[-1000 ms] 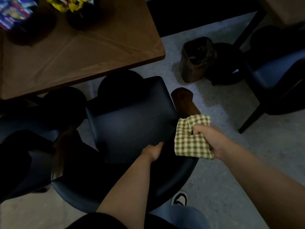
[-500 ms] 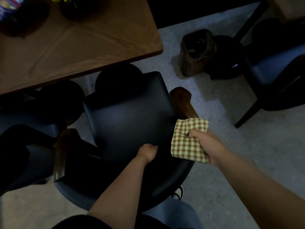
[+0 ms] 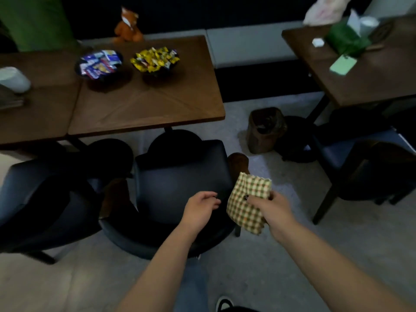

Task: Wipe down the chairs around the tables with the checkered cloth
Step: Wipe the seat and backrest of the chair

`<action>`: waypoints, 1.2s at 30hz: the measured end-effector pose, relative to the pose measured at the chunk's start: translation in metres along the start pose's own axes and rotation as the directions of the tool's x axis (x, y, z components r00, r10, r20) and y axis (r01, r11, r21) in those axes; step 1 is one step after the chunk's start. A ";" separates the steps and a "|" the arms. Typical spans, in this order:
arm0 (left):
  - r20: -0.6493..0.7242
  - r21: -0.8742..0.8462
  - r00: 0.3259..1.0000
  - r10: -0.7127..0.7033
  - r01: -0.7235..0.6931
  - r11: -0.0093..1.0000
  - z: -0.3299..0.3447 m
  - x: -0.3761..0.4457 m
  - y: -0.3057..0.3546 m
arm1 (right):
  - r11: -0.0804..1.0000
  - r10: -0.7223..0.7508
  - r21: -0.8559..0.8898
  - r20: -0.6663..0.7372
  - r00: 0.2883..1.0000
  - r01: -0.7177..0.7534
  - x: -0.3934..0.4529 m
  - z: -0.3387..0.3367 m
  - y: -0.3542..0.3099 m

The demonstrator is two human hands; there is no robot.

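Observation:
A black padded chair (image 3: 180, 181) with wooden armrests stands in front of me, pushed up to a brown wooden table (image 3: 146, 104). My right hand (image 3: 270, 210) grips a folded green-and-cream checkered cloth (image 3: 245, 206), held just off the chair's right armrest (image 3: 237, 162). My left hand (image 3: 200, 208) hovers over the rear of the seat with its fingers loosely curled and nothing in it. A second black chair (image 3: 45, 199) stands to the left and a blue-seated one (image 3: 360, 163) to the right.
On the table sit two bowls of wrapped snacks (image 3: 155, 59) and a plush toy (image 3: 128, 25). A brown waste bin (image 3: 264, 129) stands on the grey floor between the tables. Another table (image 3: 364, 82) at right carries a green tissue box. My shoe (image 3: 224, 304) shows below.
My head has lifted, bringing the tabletops into view. My left hand has come off the back edge of the chair's seat. The right hand keeps the cloth by the armrest.

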State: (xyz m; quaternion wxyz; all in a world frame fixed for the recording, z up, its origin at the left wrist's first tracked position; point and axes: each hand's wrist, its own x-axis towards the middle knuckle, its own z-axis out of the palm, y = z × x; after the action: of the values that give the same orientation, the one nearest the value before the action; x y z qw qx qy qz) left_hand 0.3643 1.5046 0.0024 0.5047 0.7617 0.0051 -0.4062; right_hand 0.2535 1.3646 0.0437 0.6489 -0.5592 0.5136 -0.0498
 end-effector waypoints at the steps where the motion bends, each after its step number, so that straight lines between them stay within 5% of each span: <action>1: -0.009 -0.027 1.000 0.026 -0.027 0.999 -0.002 -0.018 0.006 | 0.999 -0.013 0.044 0.035 0.999 0.011 -0.014 -0.002 -0.003; 9: -0.064 -0.311 0.991 0.119 -0.133 0.941 -0.032 -0.147 0.020 | 0.983 -0.084 0.181 0.395 0.915 0.012 -0.118 -0.002 -0.030; 18: -0.442 -0.198 0.854 0.275 -0.392 0.899 -0.117 -0.249 0.006 | 0.985 -0.075 0.170 0.463 0.883 -0.006 -0.222 0.071 -0.028; 24: -0.581 -0.091 0.722 0.376 -0.517 0.851 -0.206 -0.296 -0.036 | 0.951 -0.021 0.259 0.605 0.796 -0.172 -0.291 0.154 -0.009; 29: -0.589 -0.107 0.714 0.379 -0.534 0.839 -0.299 -0.328 -0.079 | 0.934 0.014 0.259 0.664 0.748 -0.247 -0.355 0.234 0.030; 36: -0.569 -0.075 0.728 0.382 -0.509 0.858 -0.407 -0.342 -0.128 | 0.934 0.076 0.244 0.577 0.813 -0.261 -0.398 0.328 0.062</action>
State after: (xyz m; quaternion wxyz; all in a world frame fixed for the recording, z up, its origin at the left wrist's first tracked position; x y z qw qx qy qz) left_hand 0.3312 2.0193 0.1833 0.6487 0.7599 0.0074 -0.0403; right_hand 0.2728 1.8635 0.1881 0.8522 -0.3908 0.3350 0.0938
